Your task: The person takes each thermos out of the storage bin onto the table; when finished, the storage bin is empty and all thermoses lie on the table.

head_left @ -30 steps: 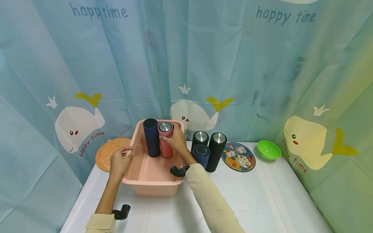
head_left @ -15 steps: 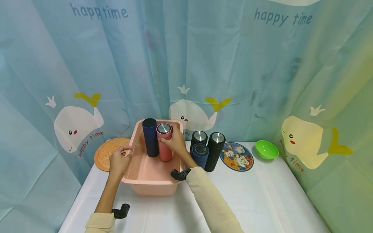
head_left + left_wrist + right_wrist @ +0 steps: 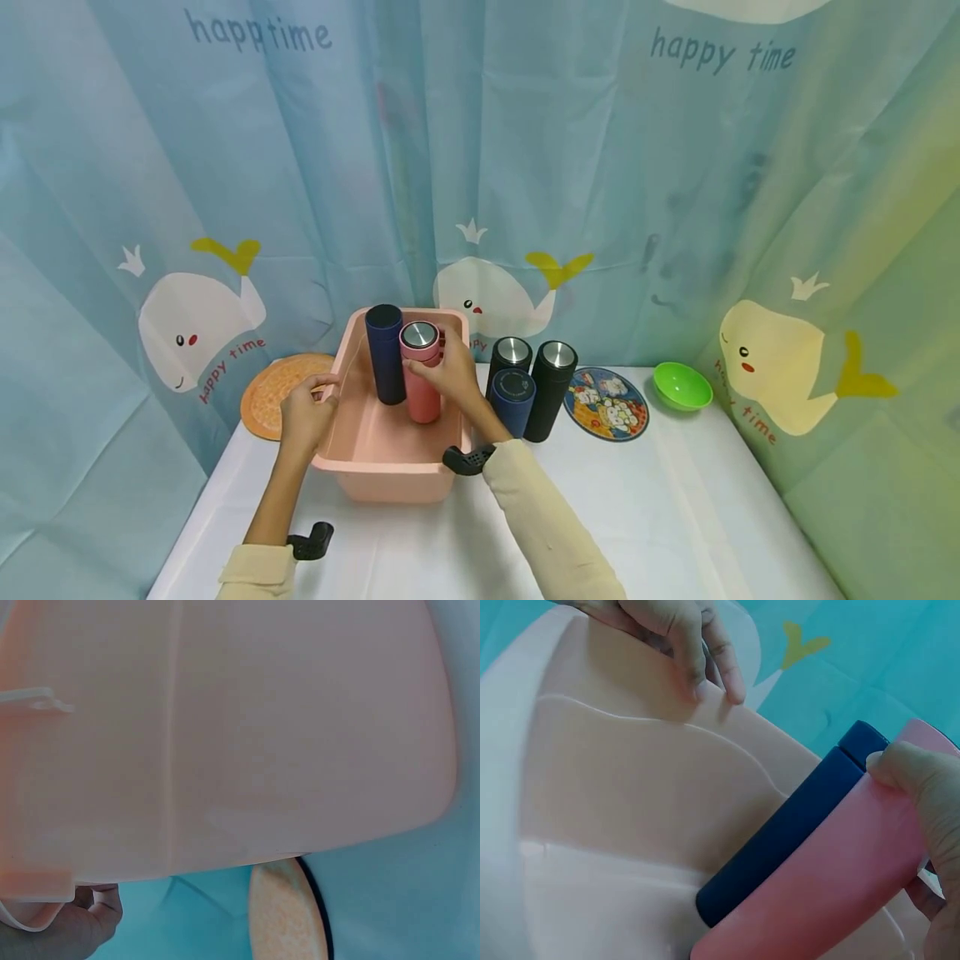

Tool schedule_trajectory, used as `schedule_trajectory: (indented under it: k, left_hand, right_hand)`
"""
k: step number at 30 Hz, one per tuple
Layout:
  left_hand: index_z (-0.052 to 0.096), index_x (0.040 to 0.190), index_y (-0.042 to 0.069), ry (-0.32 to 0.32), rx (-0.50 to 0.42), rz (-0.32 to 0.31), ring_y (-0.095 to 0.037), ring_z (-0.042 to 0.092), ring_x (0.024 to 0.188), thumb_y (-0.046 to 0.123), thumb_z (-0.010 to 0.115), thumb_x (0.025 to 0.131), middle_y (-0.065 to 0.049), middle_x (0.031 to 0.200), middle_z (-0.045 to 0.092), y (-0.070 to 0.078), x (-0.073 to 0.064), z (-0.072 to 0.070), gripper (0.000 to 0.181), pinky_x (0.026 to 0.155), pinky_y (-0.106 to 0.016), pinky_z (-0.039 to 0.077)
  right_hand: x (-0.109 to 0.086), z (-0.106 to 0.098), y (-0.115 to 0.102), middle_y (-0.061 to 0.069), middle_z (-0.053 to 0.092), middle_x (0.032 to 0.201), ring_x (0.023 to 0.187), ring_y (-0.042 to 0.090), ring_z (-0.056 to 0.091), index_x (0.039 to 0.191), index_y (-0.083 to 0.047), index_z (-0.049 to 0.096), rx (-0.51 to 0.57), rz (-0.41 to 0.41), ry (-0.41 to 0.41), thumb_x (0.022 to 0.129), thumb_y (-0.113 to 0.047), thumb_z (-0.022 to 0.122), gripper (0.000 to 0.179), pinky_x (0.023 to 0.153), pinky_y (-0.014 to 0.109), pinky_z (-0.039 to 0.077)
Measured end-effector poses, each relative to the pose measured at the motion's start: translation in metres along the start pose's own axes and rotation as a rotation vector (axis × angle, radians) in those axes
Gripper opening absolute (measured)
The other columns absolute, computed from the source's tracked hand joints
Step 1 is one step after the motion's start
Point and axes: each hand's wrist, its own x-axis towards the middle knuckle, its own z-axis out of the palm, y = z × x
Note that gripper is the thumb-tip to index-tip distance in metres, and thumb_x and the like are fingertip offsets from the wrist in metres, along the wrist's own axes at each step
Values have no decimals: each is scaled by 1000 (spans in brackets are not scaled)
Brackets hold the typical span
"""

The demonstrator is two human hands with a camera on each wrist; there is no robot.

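A pink thermos bottle (image 3: 422, 393) with a steel-topped lid stands inside the pink plastic basin (image 3: 386, 468). My right hand (image 3: 457, 371) grips it near the top, the thumb on the near side in the right wrist view. Just left of it, also in the basin, stands a dark blue thermos bottle (image 3: 387, 367). My left hand (image 3: 306, 417) holds the basin's left rim, with fingertips over the inner edge in the right wrist view. Most of the left wrist view is filled by the basin's outer wall (image 3: 300, 735).
Right of the basin stand two black thermos bottles (image 3: 550, 400) and a shorter blue one (image 3: 513, 404). Farther right lie a round cartoon-printed mat (image 3: 607, 406) and a green bowl (image 3: 682, 387). A pizza-patterned round mat (image 3: 266, 404) is left. Curtains (image 3: 525, 167) hang behind.
The pink thermos bottle has moved slightly toward me inside the basin, with my right hand gripping it throughout. My left hand has kept its hold on the rim.
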Motion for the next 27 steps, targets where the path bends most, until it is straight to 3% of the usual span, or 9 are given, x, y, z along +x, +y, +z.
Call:
schedule_trajectory:
  k: [18, 22, 27]
  left_hand:
    - [67, 118, 2, 11, 5, 5, -30, 66, 95, 6, 58, 91, -25, 108, 68, 1, 2, 0, 29, 62, -19, 47]
    - [67, 118, 2, 11, 13, 5, -31, 66, 96, 6, 58, 90, -26, 108, 68, 0, 2, 0, 30, 63, -20, 48]
    - [67, 118, 1, 7, 17, 1, -31, 66, 97, 5, 58, 89, -26, 108, 68, 0, 0, 0, 30, 63, -21, 49]
  right_hand:
    - [-9, -6, -10, 10, 59, 120, 106, 22, 58, 129, -7, 47, 154, -71, 11, 74, -19, 83, 67, 89, 34, 54]
    - [-8, -11, -19, 13, 58, 118, 101, 24, 59, 130, -5, 46, 210, -142, 29, 73, -13, 83, 69, 83, 31, 55]
    - [-17, -28, -50, 23, 55, 117, 97, 29, 57, 127, 5, 47, 280, -232, 49, 71, -1, 81, 65, 77, 27, 54]
